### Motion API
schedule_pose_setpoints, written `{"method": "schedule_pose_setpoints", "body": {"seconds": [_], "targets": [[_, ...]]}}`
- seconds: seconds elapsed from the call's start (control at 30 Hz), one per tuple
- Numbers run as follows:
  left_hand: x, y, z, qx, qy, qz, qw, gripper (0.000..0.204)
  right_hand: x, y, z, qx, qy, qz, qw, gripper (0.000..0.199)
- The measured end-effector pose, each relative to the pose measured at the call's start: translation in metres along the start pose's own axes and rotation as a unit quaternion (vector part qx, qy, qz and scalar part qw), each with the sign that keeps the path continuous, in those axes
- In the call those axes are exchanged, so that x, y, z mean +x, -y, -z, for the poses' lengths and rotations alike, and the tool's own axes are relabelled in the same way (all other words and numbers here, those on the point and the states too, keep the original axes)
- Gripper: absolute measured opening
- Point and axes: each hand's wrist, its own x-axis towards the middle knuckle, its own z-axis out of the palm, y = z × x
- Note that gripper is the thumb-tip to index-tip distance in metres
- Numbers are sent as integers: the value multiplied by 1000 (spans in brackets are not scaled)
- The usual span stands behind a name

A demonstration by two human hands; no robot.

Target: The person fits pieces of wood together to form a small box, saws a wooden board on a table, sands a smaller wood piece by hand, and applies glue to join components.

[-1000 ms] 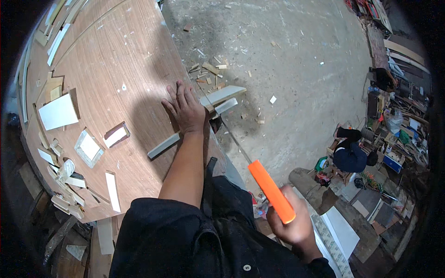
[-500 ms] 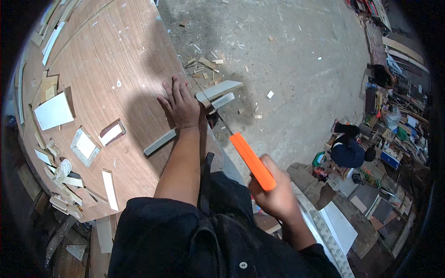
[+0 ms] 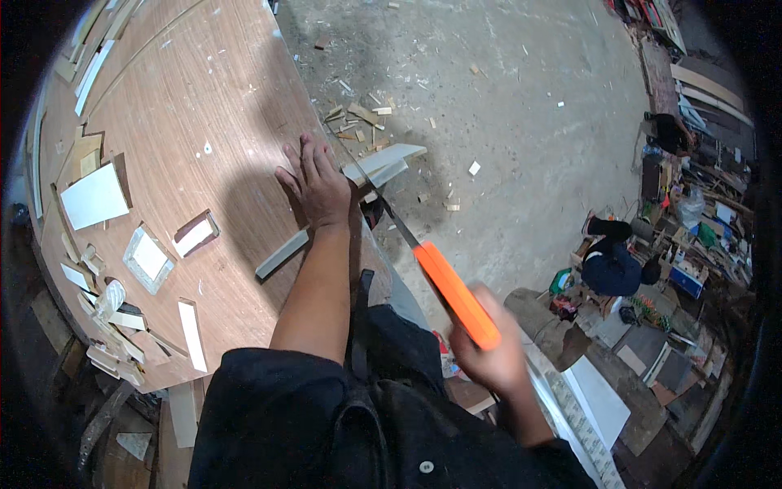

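Observation:
My left hand (image 3: 322, 189) lies flat near the workbench edge with its fingers spread, pressing on a narrow wooden strip (image 3: 283, 254). The strip passes beneath the hand, which hides its middle, and its end juts past the edge beside a wider pale board (image 3: 395, 156). In my right hand (image 3: 493, 354) is a handsaw (image 3: 456, 295), gripped by its bright orange handle. Its thin dark blade runs up and left across the jutting wood just beyond the edge. Motion blurs the right hand a little.
White and pale offcuts (image 3: 95, 196) and strips are scattered over the left of the brown workbench (image 3: 187, 98). Wood scraps (image 3: 366, 114) litter the concrete floor past its edge. At the right, another person (image 3: 611, 265) sits low among piled timber and tools.
My right hand has drawn the saw back toward the lower right, baring more blade near the handle. The jutting strip's end has shifted slightly. My left hand stays in place.

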Motion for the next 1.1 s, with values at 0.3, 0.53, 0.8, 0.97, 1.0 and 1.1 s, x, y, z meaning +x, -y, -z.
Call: {"method": "schedule_pose_setpoints", "body": {"seconds": [0.3, 0.53, 0.8, 0.97, 1.0, 1.1], "targets": [[0, 5, -1, 12, -11, -11, 1000, 28, 2, -3, -2, 12, 57, 18, 998, 34], [0, 10, 0, -8, 10, 0, 1000, 26, -4, 8, 11, 0, 27, 29, 999, 10], [-2, 13, -3, -53, -5, -2, 999, 28, 4, 15, 7, 1, 53, 33, 998, 12], [4, -4, 5, -67, 18, 10, 998, 28, 34, -7, -21, 17, -5, -14, 1000, 12], [6, 0, 2, -66, 15, 11, 998, 28, 36, -6, -23, 17, 7, -7, 1000, 18], [2, 8, 3, -64, 1, 5, 998, 28, 12, 6, -10, 2, 16, 13, 1000, 23]]}}
